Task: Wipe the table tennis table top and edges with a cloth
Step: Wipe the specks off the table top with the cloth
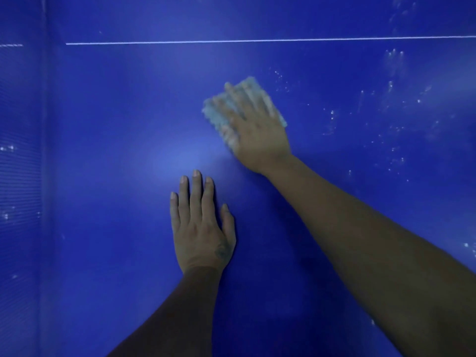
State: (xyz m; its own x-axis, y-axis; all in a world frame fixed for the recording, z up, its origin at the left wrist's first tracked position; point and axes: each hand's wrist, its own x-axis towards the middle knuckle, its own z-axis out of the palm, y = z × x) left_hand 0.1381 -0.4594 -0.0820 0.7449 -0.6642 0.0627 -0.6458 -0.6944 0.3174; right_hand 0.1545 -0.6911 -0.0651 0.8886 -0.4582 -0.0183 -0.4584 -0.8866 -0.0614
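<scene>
Under the blurred right hand [257, 130], a cloth [221, 112] half hidden.

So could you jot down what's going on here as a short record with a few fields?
surface: blue table top with a thin white line across the far part
right hand: pressed flat on a pale cloth, blurred
left hand: flat on the table, fingers spread, holding nothing
marks: whitish specks to the right of the cloth
left strip: a net-like band
</scene>
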